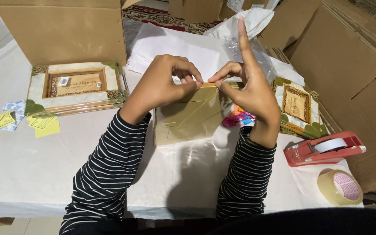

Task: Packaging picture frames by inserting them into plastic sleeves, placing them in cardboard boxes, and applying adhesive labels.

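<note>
A flat gold-coloured frame in a clear plastic sleeve lies on the white table before me, back side up. My left hand pinches the sleeve's far top edge with thumb and fingertips. My right hand pinches the same edge right beside it, index finger sticking straight up. Both arms wear black sleeves with thin white stripes. The sleeve's shiny open end spreads toward me.
A decorated wooden frame lies at the left before a big cardboard box. Another frame stack sits at the right. A red tape dispenser and a tape roll lie at the right front. Yellow cards at the left.
</note>
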